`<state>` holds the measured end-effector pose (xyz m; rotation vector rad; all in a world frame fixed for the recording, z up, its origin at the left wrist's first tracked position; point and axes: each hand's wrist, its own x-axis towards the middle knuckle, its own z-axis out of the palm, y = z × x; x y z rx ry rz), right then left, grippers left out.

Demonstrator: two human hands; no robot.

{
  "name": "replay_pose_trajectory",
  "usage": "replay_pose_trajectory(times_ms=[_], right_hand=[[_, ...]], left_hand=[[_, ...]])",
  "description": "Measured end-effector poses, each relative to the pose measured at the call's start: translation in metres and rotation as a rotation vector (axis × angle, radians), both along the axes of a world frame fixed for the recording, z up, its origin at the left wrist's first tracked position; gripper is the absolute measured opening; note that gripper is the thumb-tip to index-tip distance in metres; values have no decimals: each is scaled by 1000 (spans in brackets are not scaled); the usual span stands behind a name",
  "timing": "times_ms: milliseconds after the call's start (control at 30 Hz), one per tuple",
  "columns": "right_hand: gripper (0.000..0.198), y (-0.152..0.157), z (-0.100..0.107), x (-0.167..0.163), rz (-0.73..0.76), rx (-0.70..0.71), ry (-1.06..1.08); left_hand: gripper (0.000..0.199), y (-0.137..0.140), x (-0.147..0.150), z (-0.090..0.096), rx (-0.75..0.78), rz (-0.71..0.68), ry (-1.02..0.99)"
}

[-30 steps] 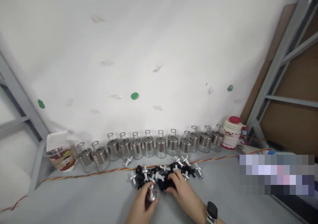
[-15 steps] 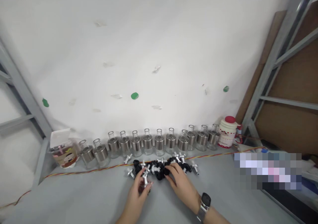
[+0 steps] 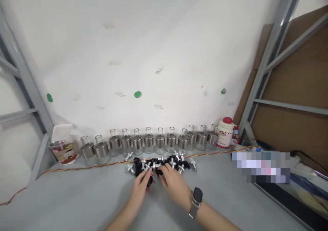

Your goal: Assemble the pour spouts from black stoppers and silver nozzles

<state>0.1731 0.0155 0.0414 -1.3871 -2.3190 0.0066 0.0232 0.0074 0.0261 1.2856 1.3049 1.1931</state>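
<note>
My left hand (image 3: 140, 186) is closed on a bottle pourer, of which a round black end (image 3: 150, 180) shows under the fingers. The rest of it is hidden by the hand. Beside it, my right hand (image 3: 174, 180), with a watch (image 3: 197, 196) on the wrist, reaches over the front of a pile. Its fingertips pinch a small black cap (image 3: 160, 171), partly covered. The pile mixes black caps (image 3: 138, 165) with silver pourers (image 3: 181, 168) that have a flange and a narrow stem. A few silver pourers lie loose at the pile's edges.
Several glass bottles with metal sleeves (image 3: 160, 142) stand uncapped along the wall. A twisted red-yellow wire (image 3: 97, 166) crosses the grey table in front of them. A jar (image 3: 66, 152) stands left, a red-topped canister (image 3: 225, 133) right. A black-edged tray (image 3: 279, 200) holds items at right.
The view has shifted slightly. My left hand has turned the piece it holds, so its black end now shows instead of the silver part. My right hand has moved left and closed on a cap.
</note>
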Motion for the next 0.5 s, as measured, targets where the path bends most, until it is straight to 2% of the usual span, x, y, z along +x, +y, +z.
replay_pose_trajectory(times_ms=[167,267,367,433,467,500], right_hand=[[34,-3,-8,-7,81,184,-224],[32,-4,-7,-6,124,204,-287],[31,-3,-7,-6,158,201,-314],[26,-2,-9,-7,177,194,-324],[22,-1,-11,-9,188,190,-327],[17,0,-14,-10,201,186,-330]], left_hand=[[34,-14,-2,-9,158,-27,160],[39,-18,-4,-13,333,-15,555],[41,-24,-4,-8,548,86,968],[47,-32,-1,0,731,119,1041],[51,-38,2,3,832,98,1025],[56,-43,6,7,921,18,1000]])
